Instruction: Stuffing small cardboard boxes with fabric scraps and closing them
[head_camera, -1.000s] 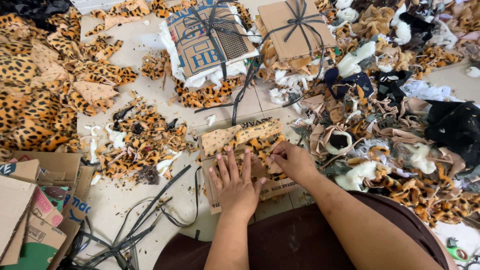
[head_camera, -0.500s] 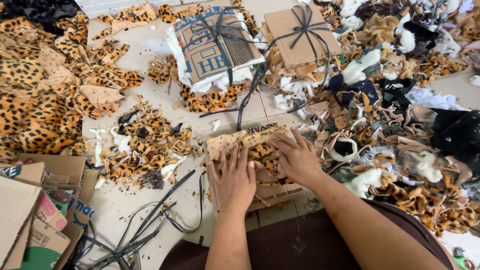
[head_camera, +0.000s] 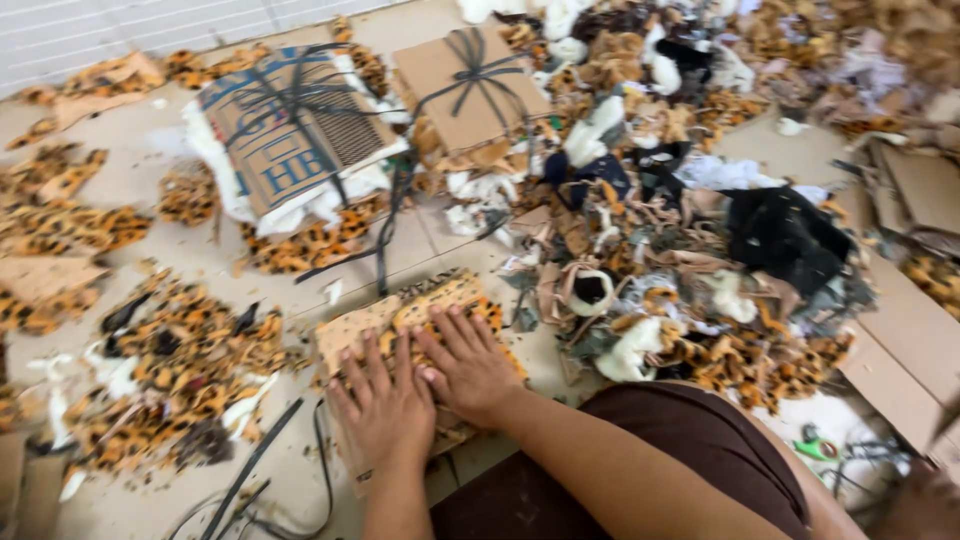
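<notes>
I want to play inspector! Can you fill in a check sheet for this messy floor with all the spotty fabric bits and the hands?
Surface: pale tiled floor, mostly covered in scraps.
Job's things: a flat stack of leopard-print fabric pieces lying on cardboard, with both hands on it.
Clutter: a leopard scrap pile on the left; a mixed heap of brown, white and black offcuts on the right; two cardboard-topped bundles tied with black strap.
Grippers: left hand and right hand lie palm down, side by side, fingers spread.
Cables: loose black straps near the left arm.
Surroundings: flat cardboard sheets far right.
</notes>
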